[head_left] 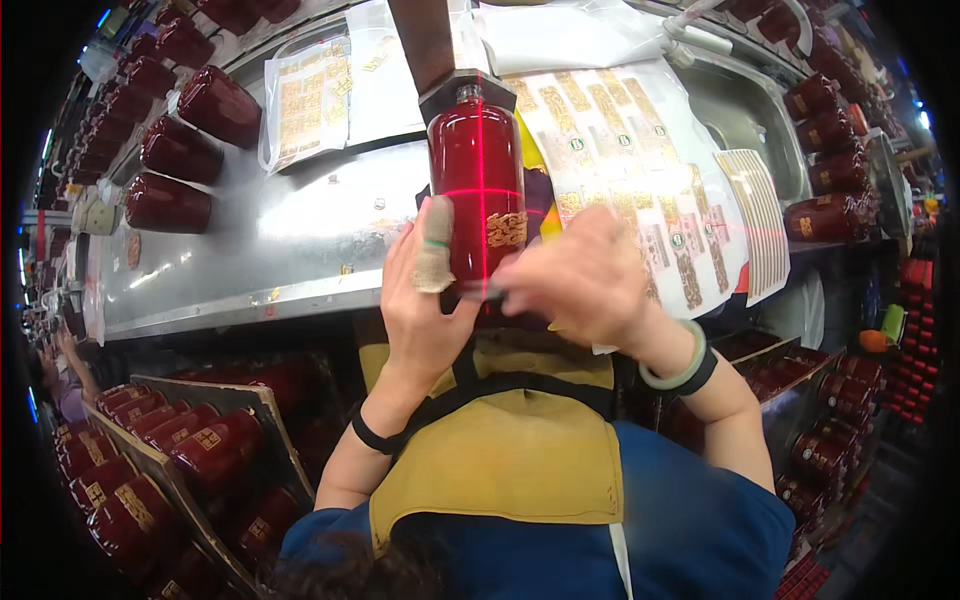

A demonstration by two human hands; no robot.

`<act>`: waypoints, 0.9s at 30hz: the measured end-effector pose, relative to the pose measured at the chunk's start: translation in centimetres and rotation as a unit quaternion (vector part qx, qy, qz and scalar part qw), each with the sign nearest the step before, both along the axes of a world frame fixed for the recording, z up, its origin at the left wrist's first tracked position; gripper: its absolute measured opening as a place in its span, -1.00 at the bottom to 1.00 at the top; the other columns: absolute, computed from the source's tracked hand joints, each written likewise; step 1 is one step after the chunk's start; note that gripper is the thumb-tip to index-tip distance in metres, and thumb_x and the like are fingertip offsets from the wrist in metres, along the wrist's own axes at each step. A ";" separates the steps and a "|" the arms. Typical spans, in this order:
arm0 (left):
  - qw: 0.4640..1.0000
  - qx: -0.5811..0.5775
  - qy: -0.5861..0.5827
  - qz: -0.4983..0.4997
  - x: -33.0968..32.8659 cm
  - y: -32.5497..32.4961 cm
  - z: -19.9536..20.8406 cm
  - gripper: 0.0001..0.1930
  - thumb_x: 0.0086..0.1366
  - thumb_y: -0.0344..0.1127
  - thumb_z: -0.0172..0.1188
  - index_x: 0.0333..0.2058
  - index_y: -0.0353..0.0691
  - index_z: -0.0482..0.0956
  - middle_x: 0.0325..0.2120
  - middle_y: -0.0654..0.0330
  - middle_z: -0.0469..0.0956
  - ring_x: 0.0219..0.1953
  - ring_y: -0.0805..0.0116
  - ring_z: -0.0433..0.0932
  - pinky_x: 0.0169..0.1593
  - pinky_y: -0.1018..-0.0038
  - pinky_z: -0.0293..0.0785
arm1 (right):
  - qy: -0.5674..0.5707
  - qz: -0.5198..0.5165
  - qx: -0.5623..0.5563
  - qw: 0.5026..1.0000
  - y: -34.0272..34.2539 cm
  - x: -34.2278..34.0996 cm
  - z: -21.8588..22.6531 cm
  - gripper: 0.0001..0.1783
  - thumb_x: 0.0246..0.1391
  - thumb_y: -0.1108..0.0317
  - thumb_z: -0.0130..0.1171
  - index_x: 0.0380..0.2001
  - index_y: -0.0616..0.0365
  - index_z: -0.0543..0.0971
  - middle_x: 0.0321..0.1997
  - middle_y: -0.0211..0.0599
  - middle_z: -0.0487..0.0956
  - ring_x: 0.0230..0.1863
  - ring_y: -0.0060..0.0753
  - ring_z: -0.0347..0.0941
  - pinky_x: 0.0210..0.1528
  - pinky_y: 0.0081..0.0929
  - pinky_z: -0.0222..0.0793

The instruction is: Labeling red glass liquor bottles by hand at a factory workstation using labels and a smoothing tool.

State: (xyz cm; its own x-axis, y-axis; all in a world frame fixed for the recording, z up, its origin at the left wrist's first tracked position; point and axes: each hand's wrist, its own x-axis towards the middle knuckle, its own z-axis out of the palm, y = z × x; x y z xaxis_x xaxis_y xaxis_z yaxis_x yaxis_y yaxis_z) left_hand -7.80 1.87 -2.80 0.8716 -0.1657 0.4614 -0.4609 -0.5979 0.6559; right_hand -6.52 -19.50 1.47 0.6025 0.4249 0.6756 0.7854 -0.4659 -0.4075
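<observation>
2 forearms [732, 415] forward, left hand [412, 312] extended, right hand [590, 277] blurred, curled

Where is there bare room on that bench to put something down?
Mostly the metal worktop, bordered by the nearest dark red bottles at left, the gold decal sheet behind and the left hand; a few small scraps lie there. Right of the centre bottle is crowded: decal sheets and the right hand.

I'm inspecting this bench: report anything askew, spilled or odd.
A small gold scrap lies loose on the metal worktop, away from the decal sheets; the striped sheet seems to overhang the worktop's front edge. No spill shows.
</observation>
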 end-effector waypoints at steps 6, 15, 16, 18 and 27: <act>0.986 0.151 -0.070 0.001 0.6 -1.0 1.5 -0.45 -0.02 -0.42 0.44 0.05 -0.07 0.69 0.14 -0.46 0.38 0.03 -0.29 0.52 0.18 -0.01 0.43 | 0.010 -0.187 0.159 0.969 -2.2 2.2 1.3 -0.77 0.04 0.58 0.41 -0.21 0.26 0.63 -0.25 -0.21 0.61 -0.29 -0.35 0.56 -0.24 -0.51 0.47; 0.982 0.138 -0.119 -0.044 0.3 0.1 3.4 -0.52 0.01 -0.22 0.50 -0.04 -0.13 0.72 0.14 -0.20 0.51 0.02 -0.12 0.57 0.18 -0.02 0.42 | 0.173 -0.223 0.314 0.907 -1.7 1.9 -0.2 -0.78 0.37 0.43 0.15 0.01 0.29 0.50 -0.11 -0.35 0.54 -0.11 -0.62 0.44 -0.04 -0.66 0.35; 0.989 0.103 -0.090 -0.065 0.6 0.8 3.5 -0.45 -0.04 -0.17 0.53 -0.02 -0.16 0.70 0.13 -0.17 0.53 0.03 -0.07 0.57 0.18 -0.03 0.41 | 0.191 -0.238 0.325 0.895 -1.8 2.1 -0.4 -0.77 0.39 0.44 0.11 0.04 0.29 0.49 -0.08 -0.35 0.53 -0.10 -0.64 0.42 -0.03 -0.68 0.34; 0.997 0.040 -0.011 -0.064 2.6 2.9 3.5 -0.26 -0.11 -0.14 0.60 0.11 -0.24 0.60 0.09 -0.11 0.58 0.08 0.01 0.57 0.19 0.03 0.41 | 0.215 -0.219 0.338 0.890 -1.8 2.2 -0.7 -0.76 0.41 0.43 0.07 0.06 0.29 0.49 -0.07 -0.35 0.53 -0.08 -0.64 0.41 -0.01 -0.68 0.32; 0.958 0.248 0.064 0.132 17.7 8.4 -1.2 -0.43 0.18 0.01 0.43 -0.17 -0.50 0.59 -0.23 -0.24 0.63 -0.12 -0.11 0.62 0.06 0.14 0.48 | 0.312 -0.170 0.301 0.885 -0.5 0.4 -1.4 -0.67 0.39 0.23 0.06 0.06 0.20 0.51 -0.28 -0.58 0.30 -0.30 -0.71 0.13 -0.21 -0.66 0.12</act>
